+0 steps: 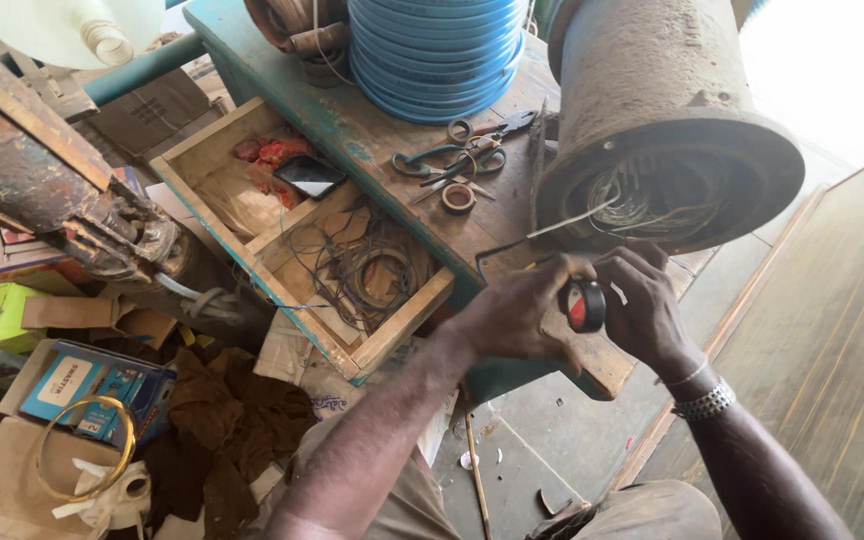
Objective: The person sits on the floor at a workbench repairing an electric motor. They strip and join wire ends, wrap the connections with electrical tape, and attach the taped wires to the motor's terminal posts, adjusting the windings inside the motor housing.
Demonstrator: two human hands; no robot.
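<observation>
My left hand (514, 315) grips a roll of black tape with a red core (584, 305), held just in front of the workbench edge. My right hand (644, 305) touches the same roll from the right, fingers curled at its rim, a metal bracelet on that wrist. Just above both hands lies a large rusty motor housing (652, 110) on its side, its open end showing copper windings (642, 200) and a few loose wires sticking out toward the hands.
On the wooden workbench (382, 150) lie scissors and pliers (467, 160), a small tape ring (458, 197) and a blue hose coil (435, 50). An open drawer (297, 225) holds tangled wire and a phone. Boxes, rags and a brass ring clutter the floor at left.
</observation>
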